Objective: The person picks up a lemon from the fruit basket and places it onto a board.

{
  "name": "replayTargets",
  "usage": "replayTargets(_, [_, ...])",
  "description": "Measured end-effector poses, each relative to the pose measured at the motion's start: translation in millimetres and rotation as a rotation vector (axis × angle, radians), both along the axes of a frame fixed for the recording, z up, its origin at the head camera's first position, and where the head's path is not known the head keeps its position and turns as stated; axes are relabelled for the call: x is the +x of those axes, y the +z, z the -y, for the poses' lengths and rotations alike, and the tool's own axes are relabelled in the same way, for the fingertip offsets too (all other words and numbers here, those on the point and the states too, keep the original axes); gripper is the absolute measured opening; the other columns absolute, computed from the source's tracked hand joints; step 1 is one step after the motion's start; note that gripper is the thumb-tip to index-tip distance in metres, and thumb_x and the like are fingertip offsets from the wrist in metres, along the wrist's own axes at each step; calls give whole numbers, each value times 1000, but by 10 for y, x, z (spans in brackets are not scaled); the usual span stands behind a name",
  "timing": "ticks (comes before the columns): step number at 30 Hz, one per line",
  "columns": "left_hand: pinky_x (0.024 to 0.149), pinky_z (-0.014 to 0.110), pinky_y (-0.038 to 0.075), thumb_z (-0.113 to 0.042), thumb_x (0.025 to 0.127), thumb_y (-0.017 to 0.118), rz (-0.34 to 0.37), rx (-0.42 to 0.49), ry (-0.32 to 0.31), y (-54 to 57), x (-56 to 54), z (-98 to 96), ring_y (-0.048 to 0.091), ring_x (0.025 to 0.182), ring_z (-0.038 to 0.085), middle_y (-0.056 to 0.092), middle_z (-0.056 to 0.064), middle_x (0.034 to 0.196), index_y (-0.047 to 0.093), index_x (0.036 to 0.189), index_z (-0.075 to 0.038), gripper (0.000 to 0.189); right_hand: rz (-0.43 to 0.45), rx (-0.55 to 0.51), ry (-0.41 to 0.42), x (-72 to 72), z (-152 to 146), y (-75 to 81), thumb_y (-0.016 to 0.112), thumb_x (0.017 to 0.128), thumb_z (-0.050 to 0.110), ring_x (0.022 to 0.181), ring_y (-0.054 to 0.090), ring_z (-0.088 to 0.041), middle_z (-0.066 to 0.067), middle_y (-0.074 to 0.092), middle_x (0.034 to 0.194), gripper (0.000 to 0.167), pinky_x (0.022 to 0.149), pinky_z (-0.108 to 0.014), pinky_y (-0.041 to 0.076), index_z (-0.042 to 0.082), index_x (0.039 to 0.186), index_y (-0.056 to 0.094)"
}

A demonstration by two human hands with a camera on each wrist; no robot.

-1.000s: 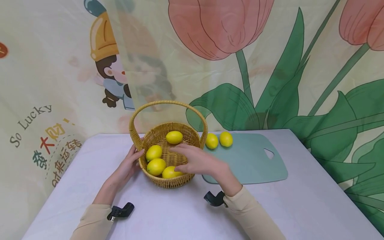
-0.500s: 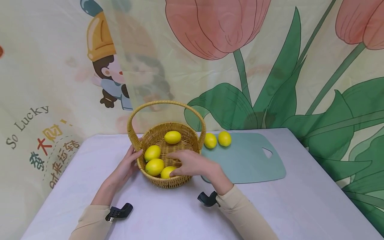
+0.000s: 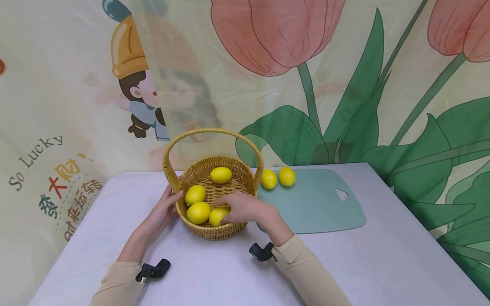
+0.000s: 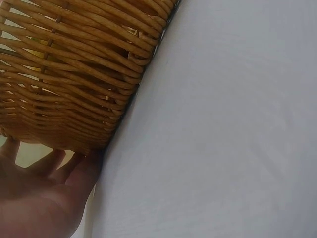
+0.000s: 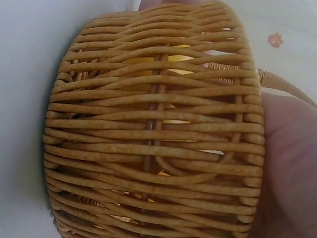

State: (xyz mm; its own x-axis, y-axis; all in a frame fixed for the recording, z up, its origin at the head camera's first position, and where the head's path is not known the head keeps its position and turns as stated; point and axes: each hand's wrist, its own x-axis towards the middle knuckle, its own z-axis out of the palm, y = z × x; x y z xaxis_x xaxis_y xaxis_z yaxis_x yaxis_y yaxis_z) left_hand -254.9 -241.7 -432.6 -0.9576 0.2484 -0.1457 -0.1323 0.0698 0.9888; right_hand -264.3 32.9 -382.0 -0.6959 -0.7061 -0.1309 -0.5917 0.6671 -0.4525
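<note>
A woven wicker basket [image 3: 214, 233] with a tall arched handle stands on the white-covered table. Inside it, my right hand [image 3: 245, 207] reaches over the near-right rim and pinches a yellow lemon [image 3: 217, 216]; the fingertips are partly hidden. Three more lemons lie in the basket: one at the back [image 3: 220, 175] and a pair along the left wall, an upper lemon [image 3: 195, 194] and a lower lemon [image 3: 198, 213]. My left hand [image 3: 162, 212] rests against the basket's left outer side, its thumb near the rim. In the left wrist view, the left fingers [image 4: 49, 163] touch the wicker wall.
Right of the basket lies a pale green cutting board [image 3: 314, 208] with a cut-out handle hole. Two lemons, a left one [image 3: 269, 179] and a right one [image 3: 287, 176], sit at its back-left corner. A printed cloth [image 3: 275, 119] hangs behind the table.
My right hand has moved left and deeper into the basket, closing on the front lemon, which has shifted slightly. My left hand stays at the basket's side.
</note>
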Motion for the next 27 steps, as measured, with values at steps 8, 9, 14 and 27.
replayTargets(8, [121, 66, 7, -43, 106, 38, 2, -1, 7, -4, 2, 0, 3, 155, 34, -1, 6, 169, 1, 158, -38, 65, 9, 7, -5, 21, 19, 18, 74, 88, 19, 128, 56, -12, 6, 61, 139, 53, 109, -33, 46, 25, 139, 60])
replayTargets(9, [121, 66, 7, -43, 106, 38, 3, -2, 10, -3, 4, -1, 3, 155, 33, -1, 6, 169, 1, 158, -38, 65, 13, 6, -8, 21, 20, 15, 74, 88, 19, 128, 56, -12, 6, 61, 140, 53, 109, -33, 46, 25, 139, 59])
replayTargets(14, [122, 64, 7, -42, 106, 39, -3, 5, 10, -4, 4, -5, 4, 154, 33, 0, 7, 168, 1, 159, -36, 66, 33, -4, -21, 13, 23, -13, 73, 88, 17, 126, 56, -11, 8, 60, 141, 55, 107, -33, 46, 28, 140, 58])
replayTargets(27, [122, 65, 7, -40, 106, 38, -9, 13, 5, -13, -3, -8, 5, 154, 33, 0, 7, 168, 3, 158, -38, 63, 13, 6, -22, -23, 26, -22, 75, 85, 17, 119, 57, -12, 6, 62, 137, 54, 101, -33, 48, 25, 137, 60])
